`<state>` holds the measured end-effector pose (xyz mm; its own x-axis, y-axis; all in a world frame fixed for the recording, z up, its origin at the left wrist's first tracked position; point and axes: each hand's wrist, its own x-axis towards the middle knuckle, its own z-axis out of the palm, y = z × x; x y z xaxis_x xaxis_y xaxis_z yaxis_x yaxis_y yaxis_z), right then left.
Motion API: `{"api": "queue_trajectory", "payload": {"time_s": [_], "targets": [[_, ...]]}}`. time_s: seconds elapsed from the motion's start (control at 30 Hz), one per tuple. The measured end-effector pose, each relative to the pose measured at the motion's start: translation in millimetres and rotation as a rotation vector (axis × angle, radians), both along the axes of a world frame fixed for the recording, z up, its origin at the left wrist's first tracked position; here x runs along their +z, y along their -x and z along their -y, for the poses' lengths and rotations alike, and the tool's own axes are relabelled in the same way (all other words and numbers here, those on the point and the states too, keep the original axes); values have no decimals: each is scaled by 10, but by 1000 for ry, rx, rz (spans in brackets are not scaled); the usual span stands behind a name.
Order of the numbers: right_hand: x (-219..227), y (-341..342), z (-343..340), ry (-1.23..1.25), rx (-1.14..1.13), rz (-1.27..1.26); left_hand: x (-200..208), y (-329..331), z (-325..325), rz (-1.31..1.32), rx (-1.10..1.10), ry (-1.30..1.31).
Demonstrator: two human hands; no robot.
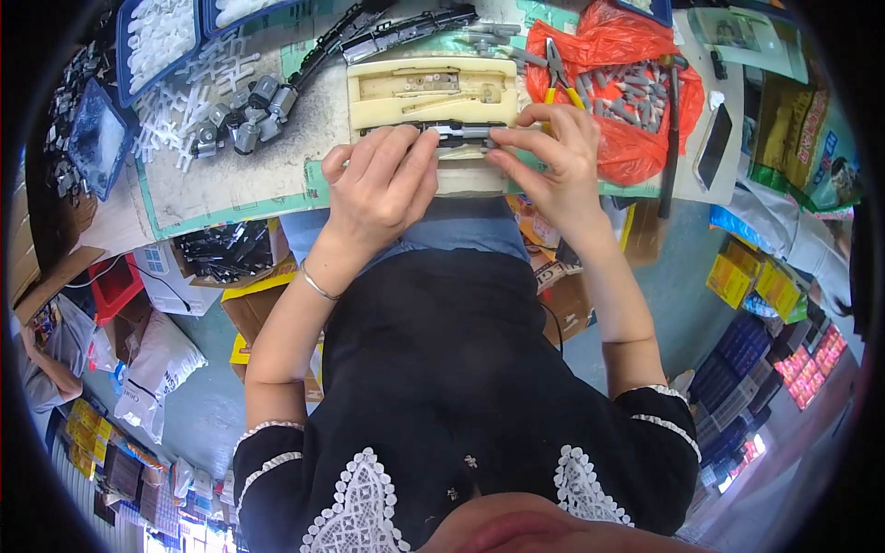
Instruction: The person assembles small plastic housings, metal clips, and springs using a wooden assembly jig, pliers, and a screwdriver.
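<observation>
A long black plastic part [452, 142] with a grey cylindrical piece on it lies level across the near side of a cream moulded fixture [369, 114]. My left hand [385, 184] is closed on its left half, thumb and fingertips pressed near the middle. My right hand [558, 158] pinches the right end, where the grey piece [477, 133] sits. Small details between the fingertips are hidden. Behind the part, the fixture has shaped hollows with small metal plates.
At right, a red plastic bag [619, 164] holds grey pieces [636, 97], with yellow-handled pliers [553, 74] on it. A dark rod-like tool [670, 147] and a phone [713, 147] lie beyond. Left are white branched pieces [180, 106], dark metal parts [249, 129] and a blue bin [124, 69].
</observation>
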<state>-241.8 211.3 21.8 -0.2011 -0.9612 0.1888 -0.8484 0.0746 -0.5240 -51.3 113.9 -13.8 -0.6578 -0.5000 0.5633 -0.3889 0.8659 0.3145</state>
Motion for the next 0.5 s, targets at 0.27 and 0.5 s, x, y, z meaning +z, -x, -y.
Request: {"api": "queue_trajectory", "payload": {"time_s": [0.27, 0.5], "targets": [[15, 78, 71, 251, -198, 446, 279, -143, 587, 158, 311, 5], [253, -40, 284, 202, -7, 186, 224, -166, 872, 216, 269, 36]]}}
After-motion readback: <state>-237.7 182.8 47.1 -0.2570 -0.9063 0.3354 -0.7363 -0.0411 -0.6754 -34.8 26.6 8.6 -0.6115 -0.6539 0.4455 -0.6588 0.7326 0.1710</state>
